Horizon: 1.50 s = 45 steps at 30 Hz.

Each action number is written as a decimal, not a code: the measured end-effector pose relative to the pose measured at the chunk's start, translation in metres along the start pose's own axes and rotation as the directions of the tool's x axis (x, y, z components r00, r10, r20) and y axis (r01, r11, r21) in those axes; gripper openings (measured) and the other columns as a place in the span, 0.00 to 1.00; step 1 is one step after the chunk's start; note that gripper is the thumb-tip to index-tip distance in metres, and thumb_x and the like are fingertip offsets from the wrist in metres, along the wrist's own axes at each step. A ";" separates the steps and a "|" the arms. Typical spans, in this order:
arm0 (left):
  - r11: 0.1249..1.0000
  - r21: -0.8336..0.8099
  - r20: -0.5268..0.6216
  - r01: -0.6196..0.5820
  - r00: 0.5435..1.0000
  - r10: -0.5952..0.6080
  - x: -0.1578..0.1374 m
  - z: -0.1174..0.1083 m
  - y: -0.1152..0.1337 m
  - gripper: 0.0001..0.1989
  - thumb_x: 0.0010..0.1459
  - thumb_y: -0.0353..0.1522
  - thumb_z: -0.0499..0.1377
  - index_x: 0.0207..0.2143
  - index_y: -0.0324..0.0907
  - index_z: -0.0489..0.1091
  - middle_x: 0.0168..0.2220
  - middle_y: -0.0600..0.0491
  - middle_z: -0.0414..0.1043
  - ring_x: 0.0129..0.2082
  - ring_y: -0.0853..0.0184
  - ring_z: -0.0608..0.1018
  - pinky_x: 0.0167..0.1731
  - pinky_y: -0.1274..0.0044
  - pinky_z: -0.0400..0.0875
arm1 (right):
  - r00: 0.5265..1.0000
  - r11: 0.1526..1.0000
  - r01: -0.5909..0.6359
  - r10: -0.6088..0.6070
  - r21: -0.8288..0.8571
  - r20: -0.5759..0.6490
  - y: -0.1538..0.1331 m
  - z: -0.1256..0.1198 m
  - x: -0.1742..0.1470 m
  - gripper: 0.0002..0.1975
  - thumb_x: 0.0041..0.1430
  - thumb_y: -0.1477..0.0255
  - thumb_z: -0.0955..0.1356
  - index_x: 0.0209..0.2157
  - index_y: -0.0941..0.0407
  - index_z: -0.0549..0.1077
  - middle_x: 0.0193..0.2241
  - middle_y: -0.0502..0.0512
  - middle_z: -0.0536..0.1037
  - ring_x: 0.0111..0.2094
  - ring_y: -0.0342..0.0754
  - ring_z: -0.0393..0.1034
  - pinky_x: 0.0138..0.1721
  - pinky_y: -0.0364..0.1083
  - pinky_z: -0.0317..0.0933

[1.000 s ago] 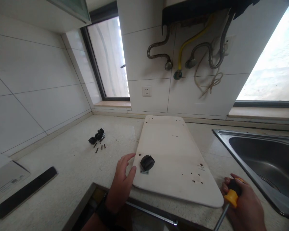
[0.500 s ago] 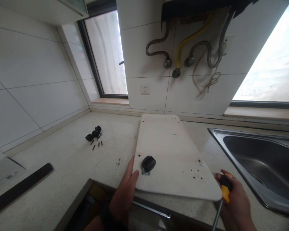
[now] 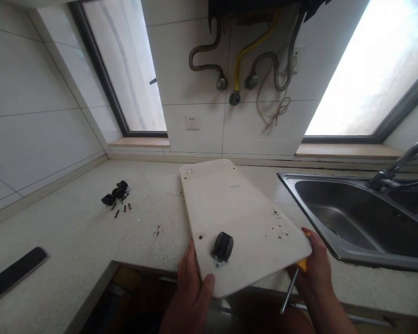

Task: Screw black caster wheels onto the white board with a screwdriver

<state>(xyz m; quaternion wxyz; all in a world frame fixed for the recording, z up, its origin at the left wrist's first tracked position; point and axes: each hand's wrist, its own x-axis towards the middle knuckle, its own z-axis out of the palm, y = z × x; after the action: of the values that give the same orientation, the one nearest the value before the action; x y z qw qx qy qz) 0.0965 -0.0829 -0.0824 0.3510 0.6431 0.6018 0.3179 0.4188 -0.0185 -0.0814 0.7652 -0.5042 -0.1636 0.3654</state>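
A white board (image 3: 230,204) with rounded corners and screw holes lies at an angle on the countertop. One black caster (image 3: 223,247) with a metal plate stands on its near left part. My left hand (image 3: 193,290) grips the near left corner, thumb on top and fingers along the side. At the right corner, my right hand (image 3: 315,269) is closed round a screwdriver (image 3: 301,265) with a yellow handle, and it also touches the board's edge. The shaft points down toward me. Much of the handle is hidden by the hand and the board.
Loose black casters (image 3: 118,192) and several screws (image 3: 117,213) lie on the countertop (image 3: 160,199) at left. A long black bar (image 3: 19,273) is further left. The steel sink (image 3: 320,208) sits at right, and an open drawer (image 3: 114,278) is below the front edge.
The board has turned, its near right corner swinging away from me and its near left corner toward me. My right hand has come up against its edge. The view has shifted right.
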 end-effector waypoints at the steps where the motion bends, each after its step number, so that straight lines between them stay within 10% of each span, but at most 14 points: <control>1: 0.999 0.018 -0.015 -0.037 0.999 0.037 -0.001 0.003 -0.005 0.36 0.72 0.41 0.46 0.76 0.47 0.35 0.77 0.43 0.41 0.76 0.52 0.52 0.70 0.54 0.59 | 1.000 1.000 -0.014 0.015 0.016 -0.018 -0.001 -0.002 -0.001 0.23 0.54 0.54 0.75 0.47 0.50 0.75 0.36 0.47 0.75 0.32 0.46 0.71 0.28 0.43 0.68; 8: 0.927 0.185 -0.084 -0.326 0.935 0.345 0.027 -0.033 0.008 0.37 0.72 0.36 0.49 0.76 0.52 0.31 0.78 0.44 0.38 0.76 0.51 0.52 0.68 0.49 0.62 | 0.999 0.989 0.030 -0.036 -0.143 -0.039 -0.011 -0.026 -0.021 0.40 0.40 0.56 0.81 0.57 0.45 0.72 0.35 0.46 0.72 0.25 0.42 0.68 0.23 0.41 0.67; 15: 0.678 0.425 0.239 -0.600 0.797 0.555 0.070 -0.070 0.025 0.28 0.71 0.38 0.52 0.71 0.49 0.56 0.73 0.48 0.57 0.74 0.51 0.56 0.70 0.50 0.57 | 0.998 0.862 0.048 -0.066 -0.505 -0.017 -0.021 -0.030 -0.028 0.44 0.43 0.52 0.80 0.62 0.50 0.72 0.31 0.49 0.74 0.24 0.46 0.71 0.24 0.45 0.68; 36: 0.693 0.517 0.056 -0.502 0.828 0.558 0.084 -0.061 0.022 0.23 0.72 0.38 0.52 0.66 0.49 0.65 0.69 0.50 0.66 0.71 0.52 0.62 0.66 0.56 0.62 | 0.986 0.948 -0.033 0.083 -0.315 0.148 -0.014 0.049 0.024 0.28 0.47 0.57 0.80 0.47 0.53 0.74 0.27 0.46 0.75 0.18 0.42 0.67 0.15 0.41 0.63; 45: 0.748 0.518 -0.003 -0.415 0.874 0.487 0.085 -0.121 -0.027 0.20 0.69 0.39 0.54 0.59 0.46 0.73 0.58 0.44 0.75 0.59 0.54 0.74 0.60 0.60 0.70 | 0.942 0.948 -0.304 0.283 0.098 0.182 -0.005 0.018 0.000 0.19 0.46 0.66 0.76 0.40 0.55 0.72 0.27 0.48 0.72 0.21 0.39 0.64 0.17 0.35 0.62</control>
<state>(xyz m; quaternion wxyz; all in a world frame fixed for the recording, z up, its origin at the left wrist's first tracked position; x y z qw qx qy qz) -0.0130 0.0109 -0.0396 0.0418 0.8145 0.5124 0.2690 0.4096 -0.0077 -0.0689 0.7158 -0.4422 -0.1263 0.5255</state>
